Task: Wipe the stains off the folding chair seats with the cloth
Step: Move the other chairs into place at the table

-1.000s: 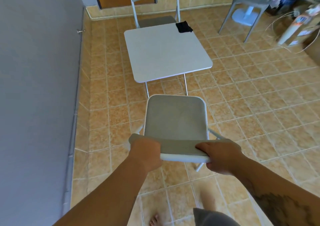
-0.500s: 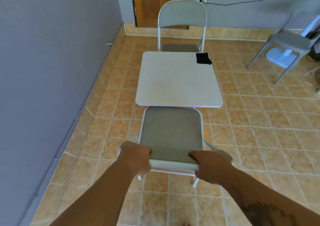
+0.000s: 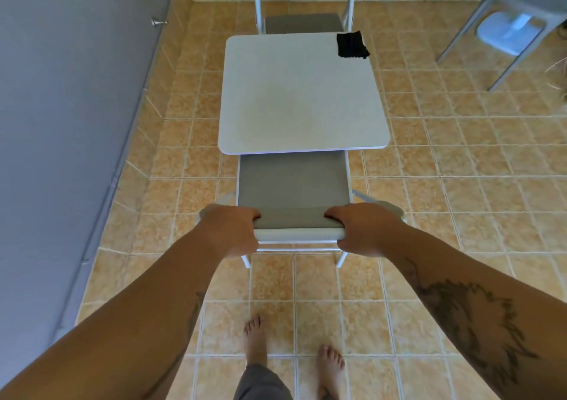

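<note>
A white folding chair with a grey padded seat (image 3: 293, 181) stands right in front of me, its front part tucked under the white square table (image 3: 302, 95). My left hand (image 3: 228, 229) and my right hand (image 3: 363, 229) both grip the top of its backrest (image 3: 296, 226). A black cloth (image 3: 352, 45) lies on the table's far right corner. A second folding chair (image 3: 303, 22) stands at the table's far side, only its grey seat and frame showing.
A grey wall (image 3: 67, 123) runs along the left with a small metal knob (image 3: 158, 22). A grey plastic chair (image 3: 515, 6) stands at the far right. My bare feet (image 3: 256, 343) are on the tan floor tiles below the chair.
The near chair has slid forward, and its seat's front now lies under the table edge. Both hands keep their grip on the backrest. The view has tilted down to my feet.
</note>
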Motion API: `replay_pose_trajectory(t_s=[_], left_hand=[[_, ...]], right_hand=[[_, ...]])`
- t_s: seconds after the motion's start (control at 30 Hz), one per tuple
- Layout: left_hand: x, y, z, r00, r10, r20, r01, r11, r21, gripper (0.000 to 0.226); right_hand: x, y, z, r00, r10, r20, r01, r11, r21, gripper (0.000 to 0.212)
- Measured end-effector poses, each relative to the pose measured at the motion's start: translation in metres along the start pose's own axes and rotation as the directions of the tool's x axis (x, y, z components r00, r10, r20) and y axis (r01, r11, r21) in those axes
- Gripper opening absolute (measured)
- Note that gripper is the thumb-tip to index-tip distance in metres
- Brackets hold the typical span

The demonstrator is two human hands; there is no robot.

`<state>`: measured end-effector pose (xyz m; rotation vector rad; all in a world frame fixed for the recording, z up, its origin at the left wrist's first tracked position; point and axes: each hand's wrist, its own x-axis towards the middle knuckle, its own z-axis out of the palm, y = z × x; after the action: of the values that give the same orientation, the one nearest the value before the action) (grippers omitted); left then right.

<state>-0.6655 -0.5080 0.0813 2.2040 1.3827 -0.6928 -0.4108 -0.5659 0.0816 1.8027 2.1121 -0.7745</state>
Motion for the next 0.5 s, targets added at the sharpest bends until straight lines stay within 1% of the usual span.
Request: replay_pose_trajectory(t_s=[0.13, 0.2, 0.23, 0.27, 0.3, 0.33, 0.37, 0.4, 0.43, 0.47, 0.5], left_hand=[[0.011, -0.008, -0.011, 1.000, 0.028, -0.013, -0.028, 1.000, -0.001, 0.045], [0.015, -0.014, -0.015, 0.997, 0.059, -0.040, -0.060, 0.998, -0.025, 0.048], [0.017, -0.020, -0.013, 0.996, 0.085, -0.030, -0.087, 0.993, -0.074, 0.051], [0.015, -0.027, -0.011, 0.993, 0.116, -0.013, -0.116, 0.976, -0.186, 0.055], [0.010, -0.034, -0.011, 0.990, 0.138, -0.025, -0.138, 0.917, -0.375, 0.060], [0.004, -0.040, -0.012, 0.991, 0.122, -0.059, -0.133, 0.790, -0.598, 0.060], [0.000, -0.046, -0.013, 0.993, 0.051, -0.110, -0.119, 0.607, -0.786, 0.056], [-0.001, -0.052, -0.012, 0.988, -0.088, -0.129, -0.077, 0.444, -0.892, 0.052], [0.001, -0.059, -0.009, 0.966, -0.244, -0.083, -0.001, 0.317, -0.948, 0.056], [0.003, -0.066, -0.006, 0.932, -0.362, 0.019, 0.091, 0.185, -0.978, 0.065], [0.007, -0.073, -0.001, 0.895, -0.417, 0.157, 0.176, 0.008, -0.984, 0.076]], right_hand=[[0.010, -0.003, -0.009, 1.000, 0.023, -0.018, -0.022, 0.999, 0.042, 0.044], [0.013, -0.003, -0.013, 0.999, 0.032, -0.015, -0.032, 0.999, 0.018, 0.051], [0.013, -0.001, -0.013, 0.999, 0.045, 0.006, -0.045, 0.999, 0.010, 0.059], [0.010, -0.001, -0.015, 0.998, 0.056, 0.025, -0.058, 0.994, 0.090, 0.067], [0.007, -0.002, -0.020, 0.996, 0.086, 0.013, -0.087, 0.962, 0.260, 0.067], [0.002, -0.004, -0.025, 0.990, 0.136, -0.041, -0.098, 0.863, 0.495, 0.061], [0.002, 0.000, -0.025, 0.961, 0.243, -0.136, -0.095, 0.744, 0.662, 0.051], [0.004, 0.005, -0.027, 0.896, 0.390, -0.213, -0.098, 0.640, 0.762, 0.046], [0.009, 0.014, -0.025, 0.808, 0.535, -0.247, -0.180, 0.623, 0.761, 0.048], [0.013, 0.020, -0.022, 0.734, 0.648, -0.202, -0.279, 0.560, 0.780, 0.056], [0.018, 0.025, -0.017, 0.664, 0.742, -0.089, -0.374, 0.434, 0.820, 0.063]])
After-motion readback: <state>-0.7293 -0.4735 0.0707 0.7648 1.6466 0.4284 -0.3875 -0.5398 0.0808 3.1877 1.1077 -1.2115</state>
